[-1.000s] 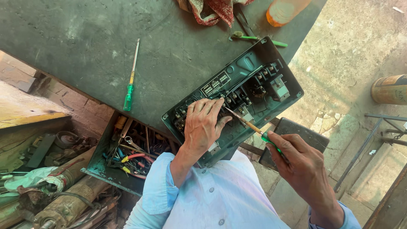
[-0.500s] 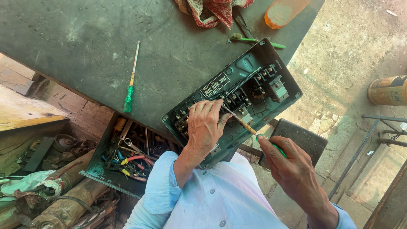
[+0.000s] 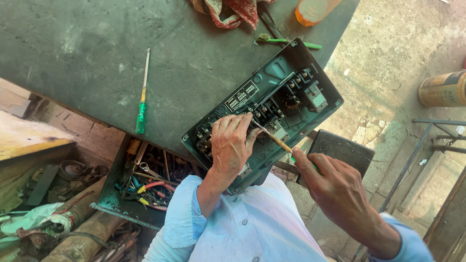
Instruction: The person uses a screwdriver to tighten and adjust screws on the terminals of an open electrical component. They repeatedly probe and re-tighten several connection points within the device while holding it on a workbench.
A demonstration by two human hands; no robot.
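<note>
Right hand point(image 3: 340, 187) closed around screwdriver point(image 3: 274, 138), shaft pointing up-left into switch box point(image 3: 272, 87) beside left hand point(image 3: 233, 145), resting flat, holding nothing

Open dark-green electrical box point(image 3: 272, 104) lies tilted across the tabletop point(image 3: 87, 58) edge, terminals exposed, a thin yellow-shafted screwdriver point(image 3: 276, 140) angled into its middle.

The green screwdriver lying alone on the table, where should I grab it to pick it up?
Probably by the green handle, the thickest end of the spare screwdriver. It lies flat on the dark table, handle toward the table's near edge and thin shaft pointing away, with bare table around it. Come from above and pinch the handle across its sides.
</note>
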